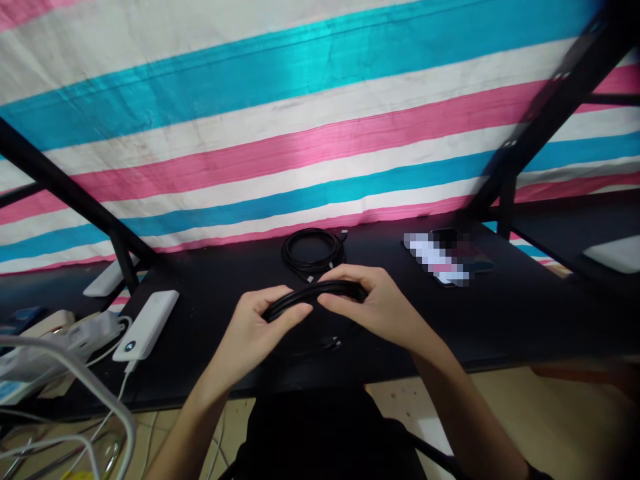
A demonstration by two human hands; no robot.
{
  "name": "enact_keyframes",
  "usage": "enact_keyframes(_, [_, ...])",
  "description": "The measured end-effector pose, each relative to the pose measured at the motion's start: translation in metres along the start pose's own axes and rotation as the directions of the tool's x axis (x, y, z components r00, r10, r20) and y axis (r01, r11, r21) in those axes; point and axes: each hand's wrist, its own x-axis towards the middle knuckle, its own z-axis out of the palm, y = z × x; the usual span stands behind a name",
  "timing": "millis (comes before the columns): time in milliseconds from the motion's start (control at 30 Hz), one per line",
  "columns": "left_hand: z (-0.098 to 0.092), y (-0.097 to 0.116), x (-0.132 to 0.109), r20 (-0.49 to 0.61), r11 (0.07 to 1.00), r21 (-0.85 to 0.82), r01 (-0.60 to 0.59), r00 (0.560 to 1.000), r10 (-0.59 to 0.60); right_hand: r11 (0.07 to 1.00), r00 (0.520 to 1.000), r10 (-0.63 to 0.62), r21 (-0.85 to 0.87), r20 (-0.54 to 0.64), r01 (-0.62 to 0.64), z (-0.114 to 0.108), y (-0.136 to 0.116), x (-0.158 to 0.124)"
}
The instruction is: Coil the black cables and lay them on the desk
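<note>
Between my hands, above the black table, is a coiled black cable. My left hand grips the coil's left end between thumb and fingers. At its right end, my right hand is closed round it the same way. Just beyond the hands lies another coiled black cable with a plug at its upper right. Small metal plug ends show low on the table below the held coil; whether they belong to it I cannot tell.
A white power bank with a white cable lies at the left, near a power strip and loose grey cables. At the right lies a phone, partly blurred. Black metal braces flank a striped sheet behind the table.
</note>
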Motion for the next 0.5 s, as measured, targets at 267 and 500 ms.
enact_keyframes(267, [-0.012,-0.030,-0.020,-0.348,0.964,-0.257,-0.068,0.937,-0.027,0.986,0.994,0.101,0.136,-0.050,-0.094,0.002,0.031,-0.026])
enact_keyframes(500, [-0.002,-0.032,-0.025,-0.273,0.931,-0.360,0.057,0.948,-0.163,0.929,0.938,0.288,0.294,-0.192,-0.225,0.024,0.048,-0.040])
